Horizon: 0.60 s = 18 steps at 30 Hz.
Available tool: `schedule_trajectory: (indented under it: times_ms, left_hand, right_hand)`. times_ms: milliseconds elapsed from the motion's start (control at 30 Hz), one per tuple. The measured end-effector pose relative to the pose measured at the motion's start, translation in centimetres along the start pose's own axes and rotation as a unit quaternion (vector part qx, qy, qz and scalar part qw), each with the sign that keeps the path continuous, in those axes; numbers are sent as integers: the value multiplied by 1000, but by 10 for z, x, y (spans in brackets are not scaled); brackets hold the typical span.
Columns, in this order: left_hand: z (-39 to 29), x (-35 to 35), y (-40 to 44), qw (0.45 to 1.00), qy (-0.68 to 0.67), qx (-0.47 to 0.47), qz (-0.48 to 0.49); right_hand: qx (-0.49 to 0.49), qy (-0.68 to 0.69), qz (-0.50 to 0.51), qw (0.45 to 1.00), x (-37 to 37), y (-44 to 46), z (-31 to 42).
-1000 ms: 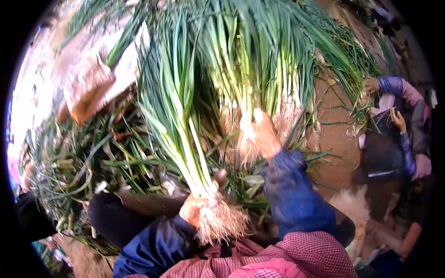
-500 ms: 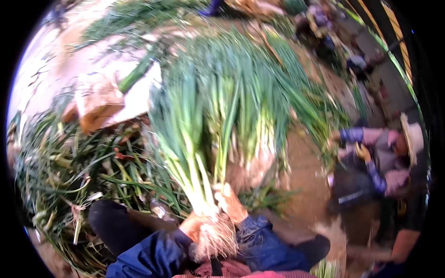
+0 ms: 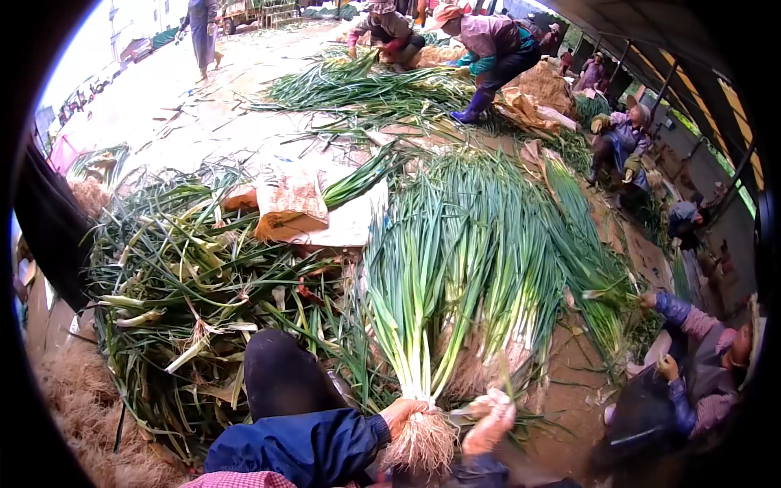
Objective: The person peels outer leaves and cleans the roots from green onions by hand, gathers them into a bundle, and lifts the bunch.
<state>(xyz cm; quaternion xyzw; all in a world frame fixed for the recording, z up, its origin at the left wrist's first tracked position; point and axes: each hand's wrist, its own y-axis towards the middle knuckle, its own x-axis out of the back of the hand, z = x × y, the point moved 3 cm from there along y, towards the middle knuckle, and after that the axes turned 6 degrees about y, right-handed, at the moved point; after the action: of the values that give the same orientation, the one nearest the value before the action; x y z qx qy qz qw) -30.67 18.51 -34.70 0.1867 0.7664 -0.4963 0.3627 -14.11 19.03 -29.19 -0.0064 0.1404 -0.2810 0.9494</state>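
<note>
My left hand [image 3: 400,416] is closed around the lower white stalks of a bunch of green onions [image 3: 416,358], just above their tangled roots [image 3: 421,443]. The green tops spread away from me over other green onions. My right hand [image 3: 490,420] is to the right of the roots, apart from the bunch and blurred. Its fingers look curled, with a thin pale strip near them that I cannot make out. A further row of green onions [image 3: 521,313] lies just beyond, roots toward me.
A heap of loose leaves [image 3: 187,301] lies left of my knee [image 3: 285,374]. A cardboard box [image 3: 293,203] stands behind it. At right, a seated co-worker [image 3: 700,366] handles green onions. Others crouch or stand farther back, near another green onion pile [image 3: 366,89].
My right hand has left the bunch and moved to the right of the roots. My left hand keeps its hold. The camera view has swung, showing more of the background.
</note>
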Motion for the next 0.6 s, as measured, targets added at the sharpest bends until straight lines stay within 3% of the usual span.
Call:
schedule_trajectory:
  times_ms: [33, 67, 100, 133, 167, 200, 233, 300, 333, 367, 433, 467, 500, 533, 600]
  left_hand:
    - [-2, -3, -3, 1000, 15, 3, -17]
    - [-2, -5, -7, 1000, 19, 2, -18]
    - [0, -14, -11, 994, -59, 16, 91]
    - [0, -23, -18, 971, -135, 28, 197]
    - [1, -28, -23, 972, -132, 24, 193]
    - [1, -32, -28, 984, -88, -24, 152]
    - [2, -36, -33, 991, -44, -71, 108]
    - [5, -36, -36, 990, -117, -48, 62]
    - [8, -34, -33, 987, -121, -38, 103]
    - [10, -30, -29, 982, -123, -28, 143]
    - [14, -25, -21, 977, -142, -12, 159]
    - [16, -22, -20, 986, -139, -12, 86]
    - [18, -19, -18, 991, -135, -13, 13]
    - [17, -20, -19, 990, -142, -9, 12]
    - [13, -28, -27, 979, -156, 11, 127]
  right_hand:
    - [6, 41, -30, 999, 2, 3, 11]
    - [-26, 49, 41, 998, -7, 11, 14]
    - [-100, -76, 107, 986, 1, 19, -6]
    - [-197, -96, 163, 962, 8, 31, -24]
    - [-292, -113, 222, 923, 6, 39, -41]
    - [-331, -17, 235, 914, -18, 42, -45]
    - [-376, -37, 239, 894, -29, 51, -37]
    - [-362, 54, 253, 895, -34, 76, -56]
    - [-404, 93, 258, 873, -28, 89, -75]
    - [-335, -24, 206, 919, -33, 93, -69]
    - [-179, -90, 152, 968, -32, 80, -62]
    - [-179, -83, 150, 969, -29, 66, -57]
    - [-250, -131, 171, 944, -24, 49, -45]
    - [-312, -98, 197, 924, -29, 35, -29]
    - [-389, -58, 229, 890, -33, 31, -22]
